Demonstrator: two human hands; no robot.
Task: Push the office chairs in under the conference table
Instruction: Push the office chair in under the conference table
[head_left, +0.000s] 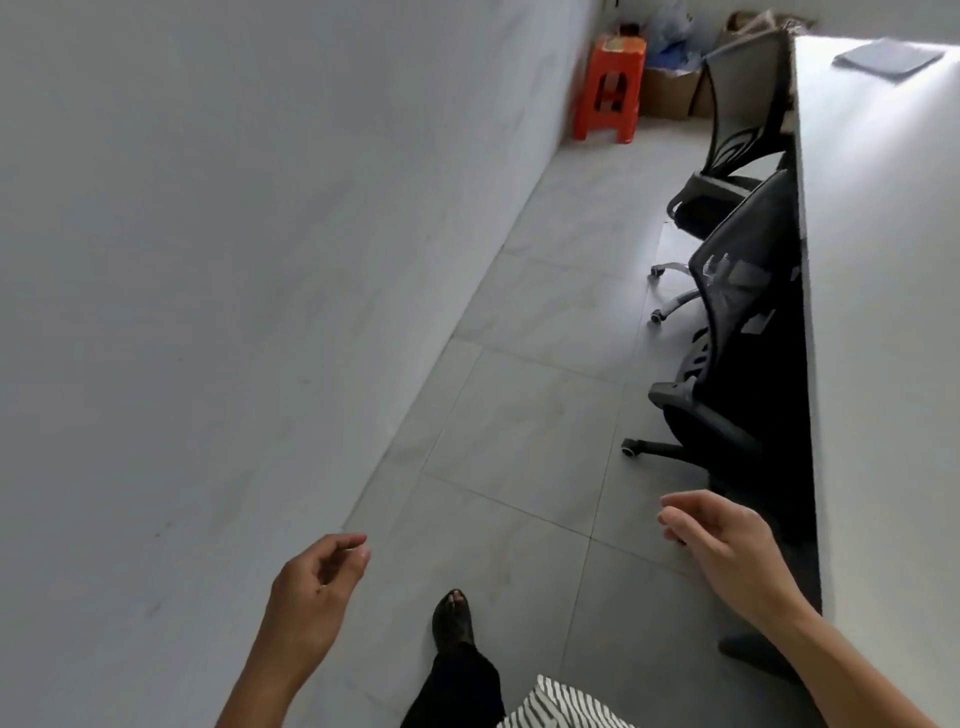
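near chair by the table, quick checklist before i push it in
1. Both hands free: ok, left hand and right hand hold nothing.
2. Hands on near chair: not ok, neither touches it.
3. Floor between person and chair clear: ok.
4. Near chair tucked under conference table: not ok, seat and casters stick out.
5. Far chair tucked: not ok, seat sticks out.
6. Space under table: cannot tell.

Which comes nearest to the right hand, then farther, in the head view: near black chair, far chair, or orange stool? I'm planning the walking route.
From the right hand:
1. Near black chair, just ahead, against the table edge.
2. Far chair, farther along the same side.
3. Orange stool, at the far wall.
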